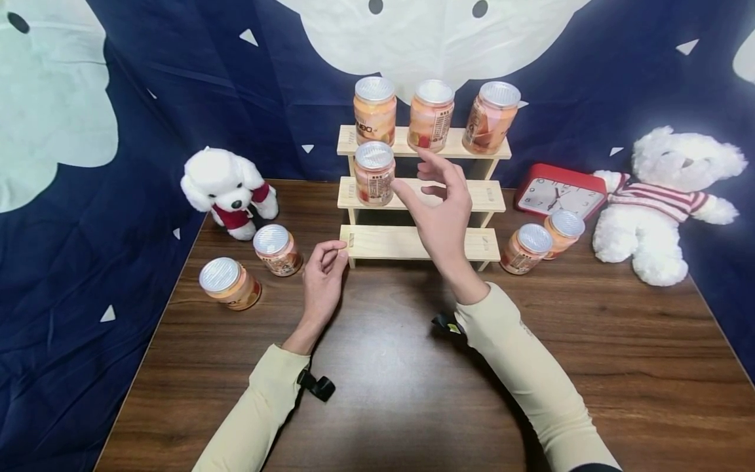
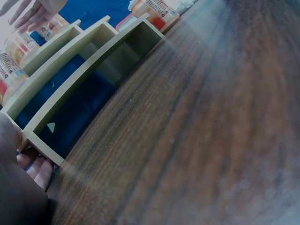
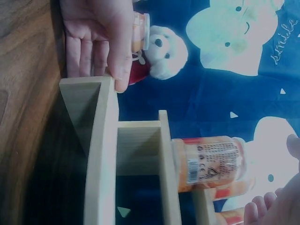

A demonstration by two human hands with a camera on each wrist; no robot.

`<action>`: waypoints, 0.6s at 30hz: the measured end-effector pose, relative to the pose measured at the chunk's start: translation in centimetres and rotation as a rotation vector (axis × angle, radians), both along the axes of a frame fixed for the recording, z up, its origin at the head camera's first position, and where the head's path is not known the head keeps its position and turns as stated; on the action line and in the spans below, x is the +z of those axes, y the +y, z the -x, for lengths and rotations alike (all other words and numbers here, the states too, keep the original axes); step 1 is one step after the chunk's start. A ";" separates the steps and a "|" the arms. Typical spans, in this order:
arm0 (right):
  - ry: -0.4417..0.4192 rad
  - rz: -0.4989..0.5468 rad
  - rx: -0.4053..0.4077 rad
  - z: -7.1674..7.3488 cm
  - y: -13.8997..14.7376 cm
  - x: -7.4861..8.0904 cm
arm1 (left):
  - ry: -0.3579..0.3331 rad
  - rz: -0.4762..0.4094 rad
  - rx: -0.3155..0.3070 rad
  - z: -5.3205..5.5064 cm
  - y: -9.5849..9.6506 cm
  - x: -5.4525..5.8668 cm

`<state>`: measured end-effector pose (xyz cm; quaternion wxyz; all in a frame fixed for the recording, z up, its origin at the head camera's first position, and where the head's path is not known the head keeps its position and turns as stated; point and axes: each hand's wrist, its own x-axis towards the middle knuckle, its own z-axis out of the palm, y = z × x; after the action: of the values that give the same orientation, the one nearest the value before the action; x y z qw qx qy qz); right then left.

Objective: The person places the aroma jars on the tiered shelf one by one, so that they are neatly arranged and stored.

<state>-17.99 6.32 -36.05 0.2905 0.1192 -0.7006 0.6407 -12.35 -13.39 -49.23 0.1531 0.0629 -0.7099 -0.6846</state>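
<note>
A three-step wooden stand [image 1: 413, 242] stands on the table. My left hand [image 1: 323, 282] holds the left end of its lowest step, the thumb [image 3: 120, 77] on the step's corner and the fingers [image 2: 41, 172] at its side. One silver-lidded jar of orange fruit [image 1: 375, 176] stands upright at the left of the middle step. Beside this jar is my right hand [image 1: 444, 213], fingers spread and bent a little. In the right wrist view, a gap separates that hand [image 3: 276, 201] from the jar [image 3: 211, 161]. Three similar jars [image 1: 432, 118] stand along the top step.
Two more jars [image 1: 278, 250] stand on the table left of the stand, near a white toy dog [image 1: 221, 180]. At the right are two jars [image 1: 523, 249], a red clock [image 1: 560, 190] and a white teddy bear [image 1: 660, 196]. Blue patterned cloth [image 1: 224, 85] hangs behind.
</note>
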 end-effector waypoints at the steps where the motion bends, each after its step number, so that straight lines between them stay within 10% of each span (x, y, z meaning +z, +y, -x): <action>1: 0.008 -0.001 0.004 -0.2 0.2 0.1 | 0.000 -0.001 0.001 0.0 0.0 0.0; 18: 0.072 0.002 -0.024 -2.0 4.0 0.2 | 0.013 0.004 0.009 0.3 -0.1 -0.5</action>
<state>-15.97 10.28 -35.84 0.3235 0.1333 -0.6904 0.6332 -12.61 -13.50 -49.69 0.1609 0.0612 -0.7101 -0.6827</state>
